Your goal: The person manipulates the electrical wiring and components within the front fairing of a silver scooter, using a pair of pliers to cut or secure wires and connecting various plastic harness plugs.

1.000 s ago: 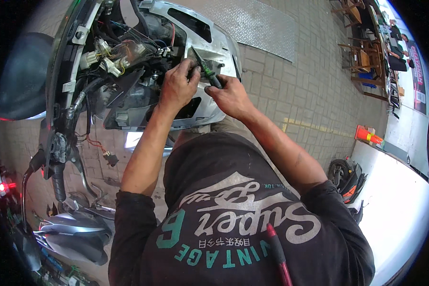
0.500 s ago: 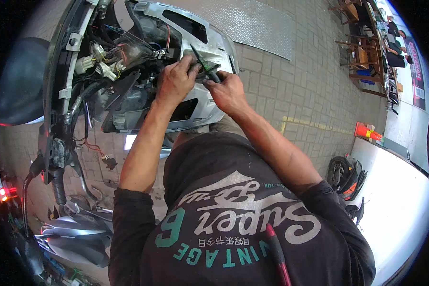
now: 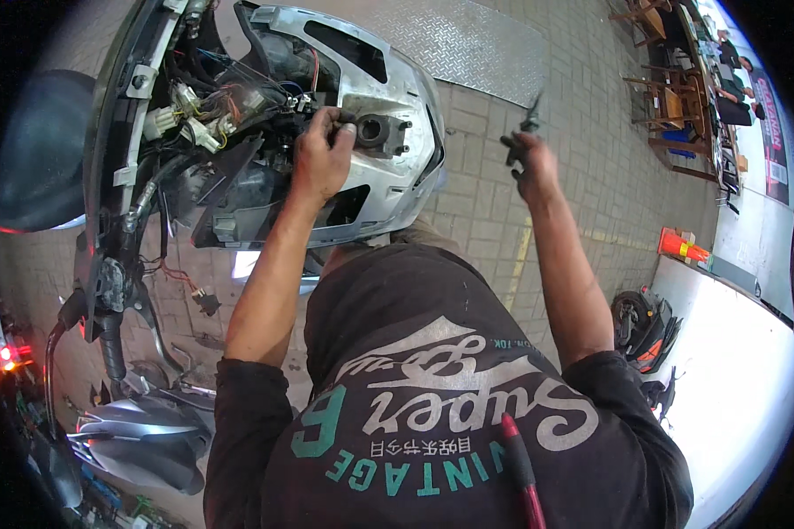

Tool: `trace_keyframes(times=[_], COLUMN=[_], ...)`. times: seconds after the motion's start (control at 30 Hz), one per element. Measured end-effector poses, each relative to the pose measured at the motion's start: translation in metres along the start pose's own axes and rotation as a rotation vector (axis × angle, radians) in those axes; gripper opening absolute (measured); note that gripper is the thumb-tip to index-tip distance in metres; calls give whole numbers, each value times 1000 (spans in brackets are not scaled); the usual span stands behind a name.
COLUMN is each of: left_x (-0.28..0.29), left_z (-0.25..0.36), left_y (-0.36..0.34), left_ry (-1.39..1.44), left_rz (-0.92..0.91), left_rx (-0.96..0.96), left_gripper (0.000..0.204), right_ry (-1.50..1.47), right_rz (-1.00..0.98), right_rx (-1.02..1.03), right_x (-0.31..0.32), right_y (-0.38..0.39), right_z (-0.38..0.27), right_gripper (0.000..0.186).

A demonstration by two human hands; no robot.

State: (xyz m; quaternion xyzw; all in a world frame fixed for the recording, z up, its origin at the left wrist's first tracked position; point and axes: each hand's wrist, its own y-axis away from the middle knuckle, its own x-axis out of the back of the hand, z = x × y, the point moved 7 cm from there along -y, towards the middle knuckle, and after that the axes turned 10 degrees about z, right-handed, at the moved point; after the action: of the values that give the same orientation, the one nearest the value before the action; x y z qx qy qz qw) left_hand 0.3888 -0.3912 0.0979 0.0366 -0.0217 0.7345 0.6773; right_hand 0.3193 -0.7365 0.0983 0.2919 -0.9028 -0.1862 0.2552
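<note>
The pale silver body panel point(image 3: 393, 84) of a partly stripped motorbike stands before me. A round dark-rimmed socket point(image 3: 372, 130) opens in its middle, with small bolts beside it. My left hand point(image 3: 325, 159) is at the socket's left edge, thumb and fingers drawn together in a pinch; what they grip, if anything, is hidden. Off to the right, above the paving, my right hand point(image 3: 536, 167) holds a slim dark pointed tool point(image 3: 532, 115). It is smeared by motion, its point turned away from me; its exact kind cannot be made out.
Exposed wiring and white connectors point(image 3: 194, 128) fill the bike's left side, beside the handlebar grip point(image 3: 108, 353). A metal tread plate point(image 3: 468, 48) lies on the floor beyond. Far right are wooden chairs point(image 3: 666, 106), people at a table, an orange cone point(image 3: 679, 245) and another motorbike point(image 3: 644, 326).
My right hand has swung from the panel out to the right with the pointed tool, uncovering the round socket. My left hand has stayed near the same place.
</note>
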Motion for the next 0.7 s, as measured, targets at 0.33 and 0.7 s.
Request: trace_keyframes(times=[0.33,0.7], left_x=[6,17], left_z=[-9,-7], left_y=[-3,-2], left_ry=[398,225], left_rz=[-100,-57], left_rx=[298,259], left_gripper=[24,26], right_ry=[399,301], right_rz=[-454,-409], right_rx=[376,719], right_x=[-74,-163], right_y=[110,156], right_z=[2,-18], right_gripper=[32,27])
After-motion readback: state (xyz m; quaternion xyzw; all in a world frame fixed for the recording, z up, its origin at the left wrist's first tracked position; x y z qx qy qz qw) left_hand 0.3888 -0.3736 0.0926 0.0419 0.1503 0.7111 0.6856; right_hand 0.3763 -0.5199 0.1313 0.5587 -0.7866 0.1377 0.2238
